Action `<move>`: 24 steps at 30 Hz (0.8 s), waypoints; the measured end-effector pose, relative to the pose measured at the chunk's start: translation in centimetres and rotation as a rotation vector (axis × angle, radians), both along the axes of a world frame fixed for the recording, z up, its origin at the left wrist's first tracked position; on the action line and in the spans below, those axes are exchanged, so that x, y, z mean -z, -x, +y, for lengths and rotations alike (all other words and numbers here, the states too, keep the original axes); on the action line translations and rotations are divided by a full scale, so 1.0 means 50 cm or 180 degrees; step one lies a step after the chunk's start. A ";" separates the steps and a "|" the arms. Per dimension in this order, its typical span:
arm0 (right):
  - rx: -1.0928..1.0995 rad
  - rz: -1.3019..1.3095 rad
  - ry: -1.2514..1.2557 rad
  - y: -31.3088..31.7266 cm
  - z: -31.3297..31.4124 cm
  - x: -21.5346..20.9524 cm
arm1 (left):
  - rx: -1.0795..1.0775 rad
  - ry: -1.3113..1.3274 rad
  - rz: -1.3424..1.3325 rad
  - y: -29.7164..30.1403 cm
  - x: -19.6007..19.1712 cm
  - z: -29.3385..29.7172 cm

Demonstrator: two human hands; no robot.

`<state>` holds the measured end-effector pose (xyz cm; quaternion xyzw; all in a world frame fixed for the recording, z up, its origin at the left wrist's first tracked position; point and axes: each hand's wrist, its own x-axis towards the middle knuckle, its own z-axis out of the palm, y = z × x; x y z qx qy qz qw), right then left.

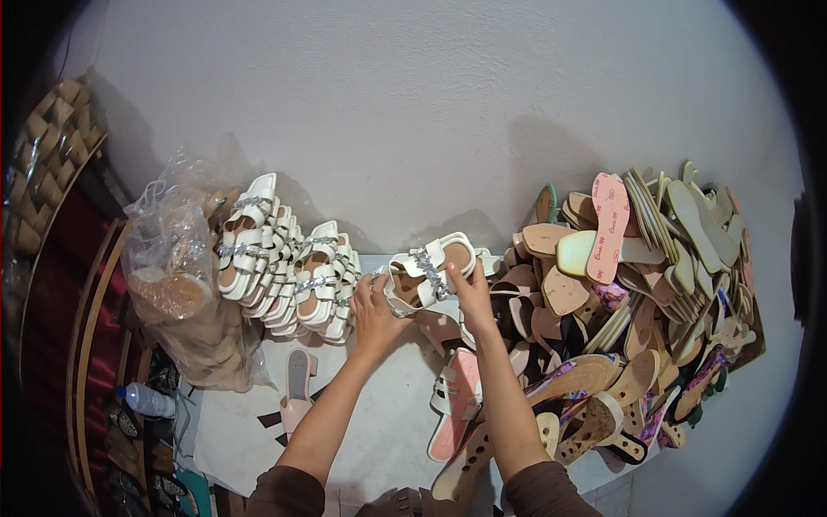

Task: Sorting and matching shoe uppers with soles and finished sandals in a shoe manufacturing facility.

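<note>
A white sandal (454, 245) with a silver glittery strap and tan insole is held between my two hands above the table. My left hand (376, 310) grips its left end, fingers partly hidden behind it. On the other side my right hand (469, 291) closes on the sole, thumb on top. Left of my left hand stand two stacks of similar white sandals, the nearer stack (317, 280) close to my fingers and the taller stack (250, 246) beyond it. Behind and below the held sandal more shoes show in part.
A large heap of soles and unfinished sandals (603, 336) fills the table's right side. A clear plastic bag (177, 293) stands at its left edge. A pale pink heeled sandal (297, 388) and a pink-insoled sandal (457, 401) lie nearer me. Beside the table is a water bottle (146, 401).
</note>
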<state>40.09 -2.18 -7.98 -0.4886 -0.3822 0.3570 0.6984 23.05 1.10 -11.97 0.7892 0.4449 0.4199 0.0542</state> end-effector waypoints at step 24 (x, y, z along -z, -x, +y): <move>-0.1640 0.0269 0.0114 0.330 0.206 -0.037 | -0.1829 0.0031 0.0403 0.193 -0.067 0.039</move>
